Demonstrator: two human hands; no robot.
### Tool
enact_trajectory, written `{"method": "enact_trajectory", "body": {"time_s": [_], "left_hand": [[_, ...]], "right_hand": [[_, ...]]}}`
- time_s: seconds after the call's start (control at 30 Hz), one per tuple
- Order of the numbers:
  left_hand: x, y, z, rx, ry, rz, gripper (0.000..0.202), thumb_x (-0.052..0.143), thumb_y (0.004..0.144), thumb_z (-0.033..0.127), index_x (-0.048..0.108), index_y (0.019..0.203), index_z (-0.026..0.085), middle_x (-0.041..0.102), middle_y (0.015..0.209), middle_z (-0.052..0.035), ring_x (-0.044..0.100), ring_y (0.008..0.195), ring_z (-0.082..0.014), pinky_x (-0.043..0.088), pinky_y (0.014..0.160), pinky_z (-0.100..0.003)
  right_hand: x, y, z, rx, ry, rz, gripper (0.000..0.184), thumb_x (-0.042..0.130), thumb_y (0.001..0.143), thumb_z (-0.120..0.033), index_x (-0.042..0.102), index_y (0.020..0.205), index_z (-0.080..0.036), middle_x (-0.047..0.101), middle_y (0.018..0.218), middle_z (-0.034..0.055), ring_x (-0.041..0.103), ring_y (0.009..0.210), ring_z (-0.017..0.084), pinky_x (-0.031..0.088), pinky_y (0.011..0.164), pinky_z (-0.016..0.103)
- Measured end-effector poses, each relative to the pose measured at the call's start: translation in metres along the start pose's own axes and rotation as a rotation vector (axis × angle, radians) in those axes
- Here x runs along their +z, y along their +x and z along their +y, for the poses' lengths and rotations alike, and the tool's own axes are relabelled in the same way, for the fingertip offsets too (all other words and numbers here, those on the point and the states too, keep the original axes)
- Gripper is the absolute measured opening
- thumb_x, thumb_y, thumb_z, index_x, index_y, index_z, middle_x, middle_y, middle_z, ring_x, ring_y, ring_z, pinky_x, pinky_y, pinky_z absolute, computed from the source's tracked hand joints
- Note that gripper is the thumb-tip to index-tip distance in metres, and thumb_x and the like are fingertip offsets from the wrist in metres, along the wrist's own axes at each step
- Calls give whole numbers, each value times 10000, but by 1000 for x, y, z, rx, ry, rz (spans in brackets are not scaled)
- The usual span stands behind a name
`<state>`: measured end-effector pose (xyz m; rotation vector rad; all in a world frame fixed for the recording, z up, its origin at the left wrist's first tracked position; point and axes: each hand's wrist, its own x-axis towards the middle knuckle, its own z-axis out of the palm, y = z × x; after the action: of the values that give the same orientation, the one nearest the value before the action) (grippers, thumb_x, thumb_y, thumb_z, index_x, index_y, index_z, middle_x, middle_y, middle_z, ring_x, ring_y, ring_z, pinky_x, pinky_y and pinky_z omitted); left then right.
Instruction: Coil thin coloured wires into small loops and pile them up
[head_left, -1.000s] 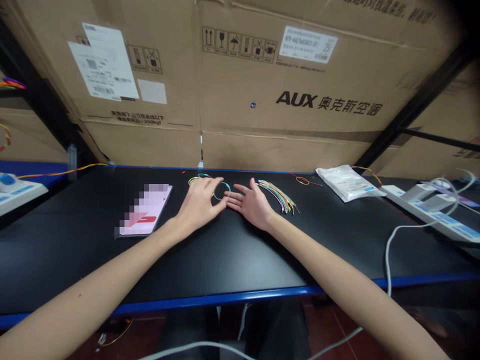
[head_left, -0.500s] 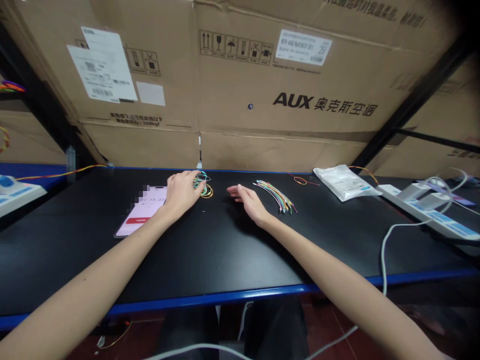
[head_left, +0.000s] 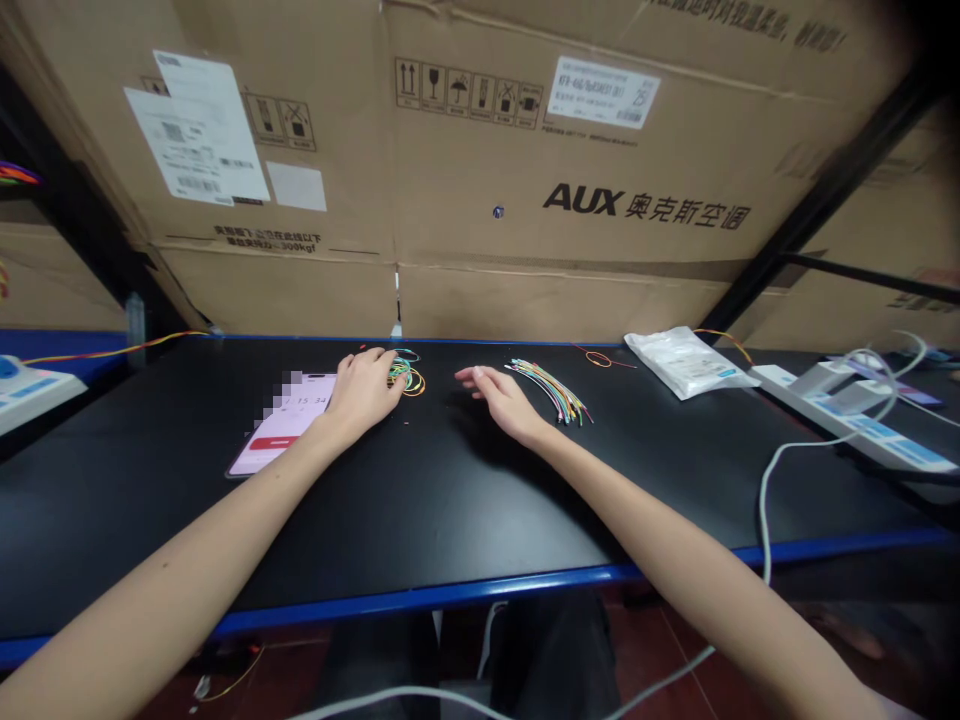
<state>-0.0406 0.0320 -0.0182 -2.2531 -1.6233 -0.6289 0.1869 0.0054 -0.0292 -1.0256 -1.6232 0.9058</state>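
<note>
Black tabletop (head_left: 420, 520) with a blue edge, and here are the hands, apart! The left hand (head_left: 364, 392) sits just beside a phone (head_left: 281, 425), fingertips on a small tangle of coloured wires (head_left: 406, 377); gripping or not, can't tell. The right hand (head_left: 502, 400) lies open near a fanned bundle of wires (head_left: 550, 390). Further out, a plastic bag (head_left: 686, 361), a power strip (head_left: 847, 418), and big cardboard boxes (head_left: 525, 180).

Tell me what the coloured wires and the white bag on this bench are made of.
The coloured wires look plastic-sheathed, glossy and bright; any core is too small to see. The white bag looks like thin plastic film, creased and shiny.
</note>
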Motion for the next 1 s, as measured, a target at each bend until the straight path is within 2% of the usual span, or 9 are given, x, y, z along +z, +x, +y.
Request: {"method": "enact_trajectory", "body": {"time_s": [0.13,0.23,0.33,0.43,0.5,0.6,0.8,0.93,1.0], "left_hand": [[-5,-3,7,40,-29,62,358,468,885,336,627,1143,144,628,1182,-159,564,1124,-329,404,991,-490],[-8,-9,20,177,-173,73,356,485,893,367,636,1136,154,621,1203,-154,553,1157,-309,407,1019,-481],[-13,-22,36,403,-321,-66,438,502,893,450,606,1209,165,586,1287,-150,535,1210,-290,429,1024,-459],[-17,-35,50,555,-382,-195,502,521,884,496,577,1267,175,499,1407,-145,440,1323,-287,376,1084,-458],[-18,-40,55,564,-415,-250,531,521,882,515,548,1309,201,473,1434,-128,417,1342,-287,361,1095,-471],[-19,-43,56,558,-432,-305,536,502,894,514,518,1343,224,455,1450,-107,408,1351,-272,347,1109,-456],[-20,-43,55,565,-405,-297,524,494,901,513,518,1343,234,450,1455,-93,397,1359,-262,342,1113,-428],[-21,-43,56,572,-382,-300,522,484,906,511,513,1347,232,449,1456,-93,407,1352,-264,348,1105,-422],[-22,-43,56,570,-363,-321,533,473,911,513,504,1356,222,438,1463,-101,396,1359,-268,346,1105,-425]], "right_hand": [[-37,10,-3,-197,-329,114,214,521,882,-386,681,946,-260,639,1042,63,545,1042,242,362,1022,430],[-65,17,11,-125,-596,173,163,559,831,-307,687,894,-227,632,1019,102,537,1040,281,371,1006,473],[-79,21,32,-65,-766,153,169,555,811,-259,697,881,-199,625,1061,135,525,1087,292,373,1018,478],[-80,21,47,-113,-812,111,255,554,801,-221,687,1016,-189,596,1195,154,455,1223,299,324,1073,502],[-77,20,53,-159,-780,92,285,546,801,-204,678,1054,-204,605,1206,135,416,1279,283,256,1121,525],[-75,21,54,-220,-727,55,265,536,808,-188,693,1018,-228,647,1124,100,430,1279,251,198,1156,522],[-71,22,48,-192,-834,46,122,585,779,-191,700,794,-229,594,1200,109,416,1261,292,317,1080,530],[-67,22,39,-236,-825,57,142,548,797,-160,656,725,-219,617,1122,120,473,1177,290,370,1031,492],[-69,22,30,-258,-749,115,125,543,813,-179,639,744,-221,638,1059,114,513,1115,288,382,1006,488]]}}
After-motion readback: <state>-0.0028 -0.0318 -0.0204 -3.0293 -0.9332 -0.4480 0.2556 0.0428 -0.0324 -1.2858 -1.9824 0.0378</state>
